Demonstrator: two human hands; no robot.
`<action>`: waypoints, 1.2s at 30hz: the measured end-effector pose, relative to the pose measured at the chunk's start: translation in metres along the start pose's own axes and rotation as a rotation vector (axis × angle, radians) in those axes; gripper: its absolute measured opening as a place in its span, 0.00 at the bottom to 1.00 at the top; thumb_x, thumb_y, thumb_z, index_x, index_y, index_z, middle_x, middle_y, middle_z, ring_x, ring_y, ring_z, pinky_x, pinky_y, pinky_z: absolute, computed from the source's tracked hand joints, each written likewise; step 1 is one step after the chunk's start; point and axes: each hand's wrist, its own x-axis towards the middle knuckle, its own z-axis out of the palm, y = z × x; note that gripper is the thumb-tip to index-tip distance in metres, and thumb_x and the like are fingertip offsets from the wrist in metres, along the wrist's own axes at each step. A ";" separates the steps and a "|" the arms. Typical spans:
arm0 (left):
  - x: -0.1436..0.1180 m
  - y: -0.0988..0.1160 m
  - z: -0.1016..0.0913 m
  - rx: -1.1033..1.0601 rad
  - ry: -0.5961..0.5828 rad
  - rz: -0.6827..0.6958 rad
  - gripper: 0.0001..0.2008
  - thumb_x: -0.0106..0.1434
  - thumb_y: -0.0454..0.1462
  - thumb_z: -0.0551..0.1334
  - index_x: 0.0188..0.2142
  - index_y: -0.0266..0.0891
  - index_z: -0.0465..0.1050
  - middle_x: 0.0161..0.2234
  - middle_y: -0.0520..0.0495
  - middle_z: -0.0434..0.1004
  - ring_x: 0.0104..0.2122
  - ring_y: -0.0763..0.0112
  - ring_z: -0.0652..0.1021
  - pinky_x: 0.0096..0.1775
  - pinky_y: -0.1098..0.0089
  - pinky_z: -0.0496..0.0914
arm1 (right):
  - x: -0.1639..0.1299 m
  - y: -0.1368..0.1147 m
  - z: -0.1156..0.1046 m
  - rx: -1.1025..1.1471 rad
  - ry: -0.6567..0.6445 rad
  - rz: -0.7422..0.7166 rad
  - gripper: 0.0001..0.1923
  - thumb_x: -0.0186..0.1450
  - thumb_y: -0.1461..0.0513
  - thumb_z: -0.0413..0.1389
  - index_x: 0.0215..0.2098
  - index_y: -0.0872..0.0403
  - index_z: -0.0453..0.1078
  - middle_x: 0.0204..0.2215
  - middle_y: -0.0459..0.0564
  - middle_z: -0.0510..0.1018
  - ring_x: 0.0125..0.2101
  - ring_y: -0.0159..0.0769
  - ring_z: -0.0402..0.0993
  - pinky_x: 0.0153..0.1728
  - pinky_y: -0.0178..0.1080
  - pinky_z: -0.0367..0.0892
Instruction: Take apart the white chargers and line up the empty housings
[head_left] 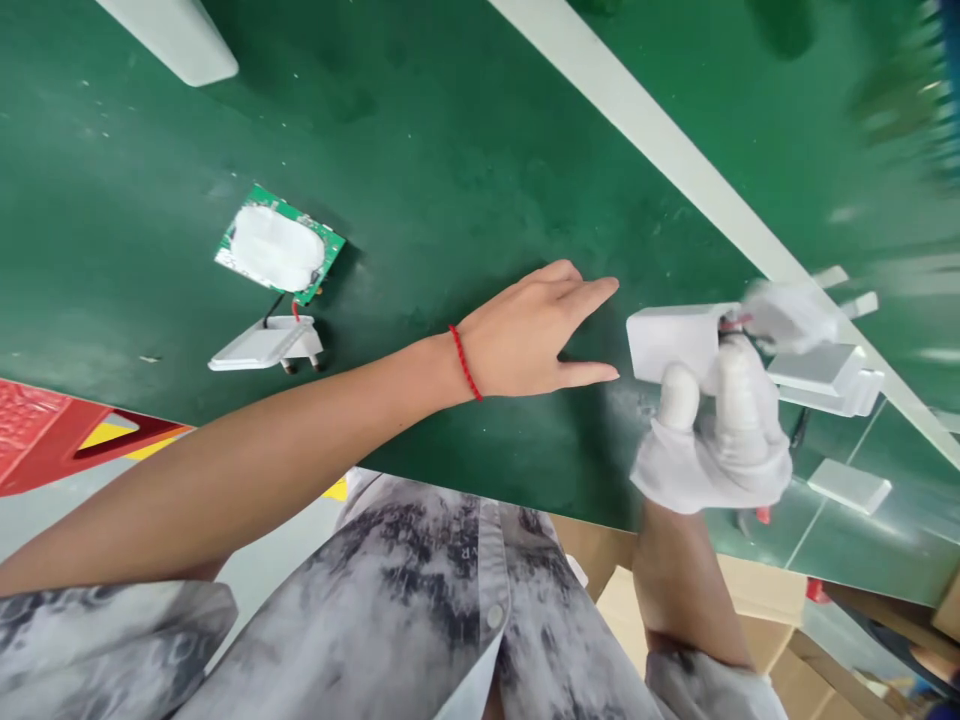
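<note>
Two hands | left hand flat, grip open | gloved right hand grip clasps white housing

Almost no writing can be read here. The only legible marks are 2 small dark letters, seemingly "VR" seen upside down, on the button placket of the grey mottled shirt, well below the fingers of both hands. The green circuit board and white plastic housings show no readable print.
</note>
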 end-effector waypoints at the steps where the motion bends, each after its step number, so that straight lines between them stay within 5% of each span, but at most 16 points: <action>1: 0.000 0.000 0.001 -0.002 0.007 -0.002 0.29 0.62 0.46 0.65 0.58 0.35 0.63 0.46 0.39 0.76 0.51 0.53 0.73 0.52 0.52 0.71 | -0.003 0.000 -0.002 -0.013 -0.002 -0.007 0.28 0.62 0.66 0.62 0.60 0.47 0.68 0.48 0.55 0.79 0.45 0.52 0.79 0.42 0.53 0.78; 6: -0.002 0.000 0.002 0.024 0.048 0.024 0.28 0.63 0.45 0.64 0.58 0.32 0.63 0.45 0.39 0.77 0.50 0.56 0.74 0.51 0.55 0.72 | -0.018 0.003 -0.005 -0.019 -0.137 -0.004 0.27 0.63 0.67 0.60 0.59 0.46 0.67 0.50 0.53 0.79 0.45 0.50 0.80 0.40 0.51 0.79; 11: -0.002 0.002 0.000 0.083 0.019 0.110 0.35 0.59 0.45 0.68 0.58 0.24 0.62 0.48 0.33 0.76 0.50 0.54 0.72 0.52 0.57 0.70 | -0.017 -0.003 -0.001 -0.071 -0.016 0.076 0.26 0.61 0.68 0.62 0.57 0.48 0.70 0.49 0.53 0.80 0.44 0.48 0.81 0.40 0.48 0.79; 15: 0.000 0.002 0.001 0.164 -0.033 0.121 0.34 0.60 0.44 0.67 0.60 0.26 0.61 0.49 0.33 0.76 0.51 0.52 0.71 0.50 0.55 0.68 | -0.015 -0.001 -0.009 0.104 -0.167 0.155 0.26 0.62 0.68 0.60 0.57 0.45 0.68 0.51 0.52 0.78 0.47 0.48 0.79 0.42 0.48 0.79; 19: 0.000 0.001 0.001 0.187 -0.047 0.126 0.31 0.64 0.44 0.64 0.60 0.28 0.61 0.48 0.35 0.77 0.51 0.54 0.70 0.49 0.58 0.67 | -0.014 0.009 -0.023 0.062 -0.116 0.071 0.30 0.63 0.65 0.59 0.62 0.45 0.62 0.55 0.55 0.73 0.51 0.49 0.76 0.44 0.54 0.78; 23: 0.000 0.001 0.000 0.182 -0.053 0.115 0.28 0.65 0.43 0.63 0.59 0.29 0.63 0.47 0.35 0.77 0.51 0.54 0.70 0.49 0.58 0.66 | -0.013 0.010 -0.022 -0.024 -0.281 0.038 0.32 0.63 0.63 0.59 0.64 0.44 0.61 0.56 0.58 0.67 0.49 0.46 0.75 0.43 0.47 0.78; 28: 0.000 0.001 0.001 0.184 -0.060 0.106 0.28 0.65 0.44 0.63 0.59 0.29 0.63 0.47 0.36 0.77 0.51 0.55 0.70 0.50 0.58 0.66 | -0.011 0.004 -0.015 -0.113 -0.249 0.061 0.35 0.62 0.66 0.59 0.65 0.41 0.57 0.47 0.55 0.70 0.45 0.43 0.75 0.38 0.42 0.78; 33: 0.000 0.001 0.001 0.193 -0.072 0.109 0.28 0.65 0.43 0.63 0.59 0.28 0.63 0.48 0.36 0.77 0.51 0.54 0.70 0.50 0.57 0.67 | -0.013 0.003 -0.016 -0.090 -0.229 0.067 0.33 0.64 0.61 0.60 0.65 0.41 0.57 0.50 0.54 0.74 0.46 0.44 0.77 0.41 0.43 0.77; 36: 0.000 0.001 0.000 0.187 -0.070 0.117 0.28 0.64 0.42 0.63 0.59 0.27 0.63 0.47 0.35 0.77 0.51 0.53 0.71 0.50 0.56 0.68 | -0.008 0.003 -0.012 -0.088 -0.221 0.191 0.34 0.62 0.57 0.63 0.64 0.45 0.60 0.48 0.54 0.79 0.42 0.44 0.80 0.40 0.42 0.77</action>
